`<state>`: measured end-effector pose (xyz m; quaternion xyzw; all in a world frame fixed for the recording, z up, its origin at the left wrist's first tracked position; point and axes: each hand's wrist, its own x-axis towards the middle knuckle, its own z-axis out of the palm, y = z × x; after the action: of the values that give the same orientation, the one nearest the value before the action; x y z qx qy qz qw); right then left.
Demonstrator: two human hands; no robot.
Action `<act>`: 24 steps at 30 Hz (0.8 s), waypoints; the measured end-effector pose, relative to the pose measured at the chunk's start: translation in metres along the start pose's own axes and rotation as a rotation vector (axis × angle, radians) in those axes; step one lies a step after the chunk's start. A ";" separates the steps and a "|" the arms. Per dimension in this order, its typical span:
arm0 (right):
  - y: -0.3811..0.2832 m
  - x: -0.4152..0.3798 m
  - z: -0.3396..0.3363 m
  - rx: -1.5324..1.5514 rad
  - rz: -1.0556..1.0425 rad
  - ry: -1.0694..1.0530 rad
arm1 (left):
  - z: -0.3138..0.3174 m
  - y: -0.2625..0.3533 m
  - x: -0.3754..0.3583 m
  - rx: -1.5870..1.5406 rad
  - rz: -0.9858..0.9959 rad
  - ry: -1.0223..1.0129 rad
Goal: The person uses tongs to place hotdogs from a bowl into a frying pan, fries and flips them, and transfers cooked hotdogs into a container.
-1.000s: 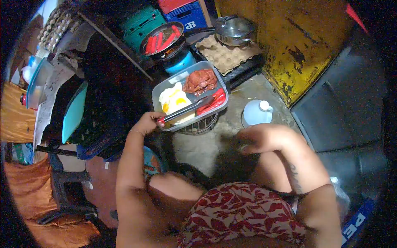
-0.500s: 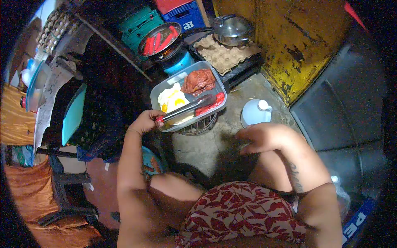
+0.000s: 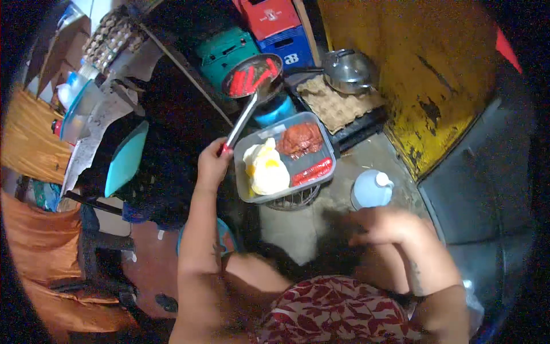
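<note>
My left hand (image 3: 214, 163) is closed around the red grip of metal tongs (image 3: 245, 119). Their far tips overlap the near edge of a frying pan (image 3: 279, 64), where red hotdogs (image 3: 238, 85) lie. Just right of the hand, a clear plastic container (image 3: 241, 184) carries fried eggs (image 3: 270, 173), a mound of reddish meat (image 3: 301, 139) and more red hotdogs (image 3: 312, 171). Over my bent knee hovers my right hand (image 3: 373, 223), its fingers smeared by motion. A whitish plastic jug (image 3: 371, 191) stands on the floor close to it.
Beneath the pan is a blue stove body (image 3: 275, 112). To its right, a cardboard egg tray (image 3: 329, 104) and a steel pot (image 3: 347, 73) sit on a dark stand. Behind are green (image 3: 226, 50), blue (image 3: 290, 49) and red crates (image 3: 269, 18). A worn yellow panel (image 3: 395, 63) rises at right.
The tongs have swung up from over the food container to the frying pan, carried by my left hand. The container's hotdogs are now uncovered. The whole view has shifted somewhat.
</note>
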<state>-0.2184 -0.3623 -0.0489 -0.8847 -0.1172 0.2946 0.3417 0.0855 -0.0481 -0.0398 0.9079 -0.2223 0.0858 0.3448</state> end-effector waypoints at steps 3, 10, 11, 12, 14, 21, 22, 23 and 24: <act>0.006 -0.003 0.004 -0.021 -0.035 0.079 | 0.005 0.007 0.041 0.248 -0.021 0.112; 0.039 0.012 0.022 0.385 0.028 0.049 | 0.013 0.078 0.107 0.721 -0.016 -0.006; 0.039 0.012 0.022 0.513 0.055 0.048 | 0.014 0.081 0.115 0.753 -0.010 -0.009; 0.031 0.010 0.012 0.255 -0.005 0.031 | 0.016 0.082 0.123 0.755 -0.007 -0.014; 0.030 0.009 0.009 0.000 -0.065 0.016 | 0.016 0.083 0.136 0.800 -0.092 -0.070; 0.027 0.007 -0.003 0.151 -0.015 -0.058 | 0.014 0.063 0.140 0.757 -0.144 -0.012; 0.024 0.004 -0.006 -0.011 -0.026 -0.068 | 0.010 0.071 0.132 0.770 -0.108 -0.038; 0.025 0.002 -0.006 -0.006 -0.028 -0.070 | 0.006 0.079 0.124 0.771 -0.102 -0.078; 0.027 0.000 -0.006 0.003 -0.068 -0.030 | 0.008 0.079 0.122 0.775 -0.105 -0.081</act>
<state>-0.2146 -0.3854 -0.0631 -0.8753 -0.1516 0.2961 0.3509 0.1572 -0.1475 0.0382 0.9836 -0.1403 0.1096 -0.0286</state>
